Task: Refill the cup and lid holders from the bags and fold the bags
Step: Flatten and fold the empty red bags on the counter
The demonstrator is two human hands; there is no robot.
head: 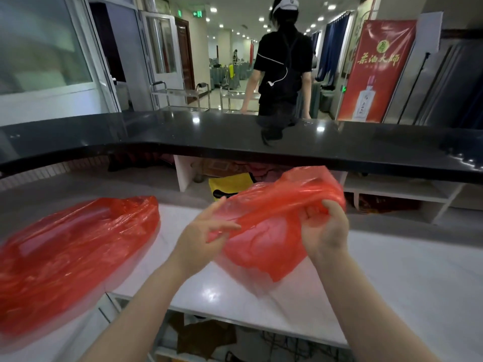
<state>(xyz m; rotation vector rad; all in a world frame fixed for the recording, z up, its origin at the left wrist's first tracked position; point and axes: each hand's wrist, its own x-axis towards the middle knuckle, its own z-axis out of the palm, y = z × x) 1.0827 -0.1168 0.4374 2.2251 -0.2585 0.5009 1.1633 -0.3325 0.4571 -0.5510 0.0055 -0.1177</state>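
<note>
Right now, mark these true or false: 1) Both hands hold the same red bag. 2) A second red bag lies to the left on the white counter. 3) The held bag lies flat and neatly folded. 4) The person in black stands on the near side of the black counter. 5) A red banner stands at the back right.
1) True: the left hand and right hand both grip the held red plastic bag.
2) True: the second red bag rests on the white counter.
3) False: it is crumpled and raised between the hands.
4) False: the person in black is beyond the black counter.
5) True: the red banner stands there.
</note>
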